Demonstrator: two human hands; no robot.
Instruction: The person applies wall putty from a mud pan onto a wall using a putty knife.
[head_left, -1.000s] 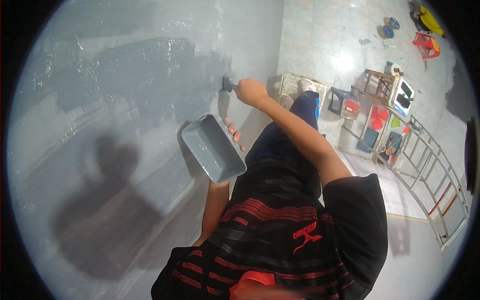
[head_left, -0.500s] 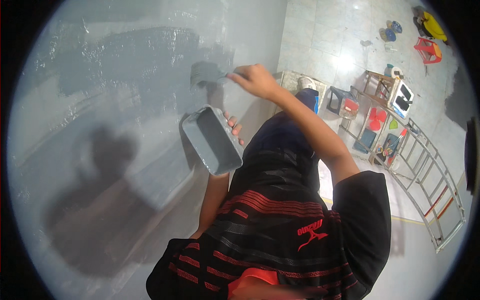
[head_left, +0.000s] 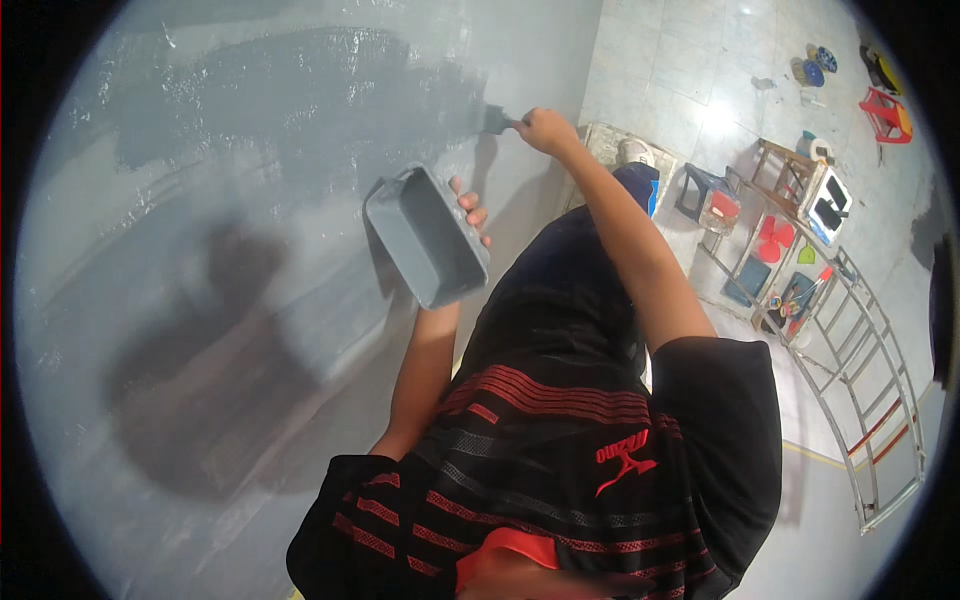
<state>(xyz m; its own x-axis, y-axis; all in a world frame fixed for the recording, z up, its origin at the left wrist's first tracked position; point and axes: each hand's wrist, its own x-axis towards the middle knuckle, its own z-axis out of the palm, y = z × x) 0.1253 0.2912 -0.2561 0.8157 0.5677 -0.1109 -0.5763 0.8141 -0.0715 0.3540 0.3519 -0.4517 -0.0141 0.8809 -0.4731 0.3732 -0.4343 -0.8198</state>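
My left hand (head_left: pixel 470 210) grips a grey rectangular plastic container (head_left: pixel 425 235) from its far side, tilted beside the wall, with a wet grey coating inside. My right hand (head_left: pixel 545 130) is closed on the handle of a paintbrush (head_left: pixel 496 119), whose grey-coated head is against the wall (head_left: pixel 230 110) up and right of the container. The wall shows patchy darker grey strokes over lighter grey, with wet highlights and my shadow lower down.
A worn pale platform (head_left: pixel 610 140) is under my foot. To the right stand a blue-grey stool (head_left: pixel 705 192), a wooden stool (head_left: pixel 780 170) and a metal ladder-like frame (head_left: pixel 855 330) with tools. A red stool (head_left: pixel 888 115) and blue tubs (head_left: pixel 815 68) lie farther back on the tiled floor (head_left: pixel 650 60).
My right hand and brush have moved upward; the brush swept left along the wall, then back right. The container in my left hand has risen in view, and the surroundings have shifted slightly right.
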